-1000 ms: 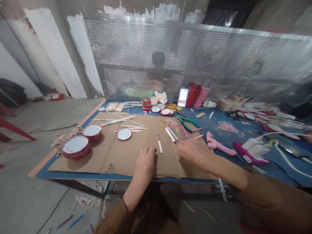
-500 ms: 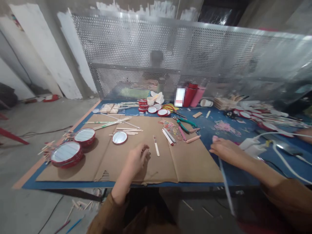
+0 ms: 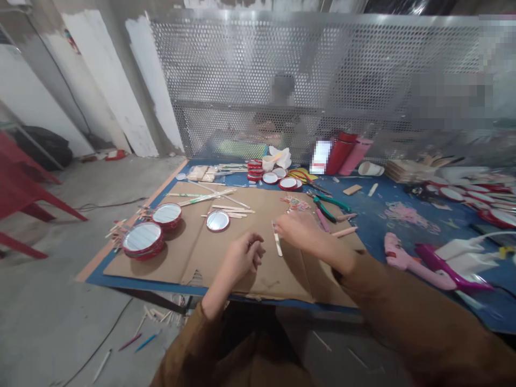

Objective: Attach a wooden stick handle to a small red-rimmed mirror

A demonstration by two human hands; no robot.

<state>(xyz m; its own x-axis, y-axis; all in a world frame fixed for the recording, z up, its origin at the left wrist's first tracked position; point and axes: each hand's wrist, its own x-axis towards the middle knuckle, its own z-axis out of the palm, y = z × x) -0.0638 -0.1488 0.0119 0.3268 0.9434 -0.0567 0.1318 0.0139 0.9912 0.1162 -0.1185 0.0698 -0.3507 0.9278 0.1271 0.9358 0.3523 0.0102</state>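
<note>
My left hand (image 3: 242, 259) rests curled on a brown cardboard sheet (image 3: 278, 277), with nothing visible in its fingers. My right hand (image 3: 297, 228) reaches out flat, its fingertips close beside a wooden craft stick (image 3: 277, 243) with a white end. Whether they touch it, I cannot tell. Just beyond lie coloured rubber bands (image 3: 295, 203) and green-handled pliers (image 3: 324, 207). A round mirror with a red rim (image 3: 217, 220) sits on the cardboard, and two red-rimmed mirror tins (image 3: 143, 240) stand towards its left edge.
The sheet lies on a blue table (image 3: 387, 226) crowded with sticks, red lids and a pink glue gun (image 3: 411, 266). A perforated metal screen (image 3: 322, 70) stands behind it. Red chairs (image 3: 24, 188) are at the left, and loose sticks (image 3: 159, 317) lie on the floor.
My right hand has moved left across the cardboard to beside the craft stick, and the long thin rod below it has gone from view. My left hand has curled more.
</note>
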